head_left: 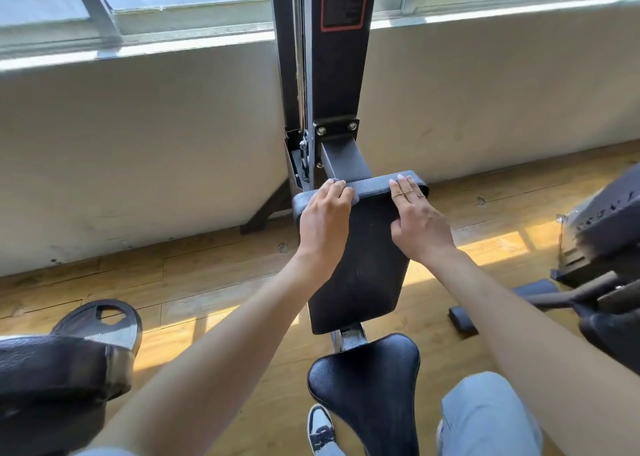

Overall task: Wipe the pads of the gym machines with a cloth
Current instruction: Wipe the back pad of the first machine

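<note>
Black steel upright column (334, 74) of the gym machine stands against the cream wall (138, 136) under the window; wood plank floor (207, 282) below.

Long black vinyl pad (363, 265) is bolted to the column by a square bracket and slopes down toward the black saddle-shaped seat (367, 386) at its near end. Black weight plate (104, 320) sits off to the left on another padded piece.

Left hand (323, 223) is at the pad's far left corner, fingers curled over the top edge. A small grey strip shows just under the fingertips, probably the grey cloth (351, 197), mostly hidden, so can't confirm how it's held.

Right hand (420, 227) lies flat on the pad's far right corner, fingers straight and together, rings on two of them, holding nothing. Looks like bracing.

Step in hand, my read: wiping the far top edge of this pad; main face below looks not yet covered.

Next move needs: drag the cloth across the far edge toward the right hand, then down the long face to the near end, keeping pressure; right hand must clear the path. Seat after.
</note>
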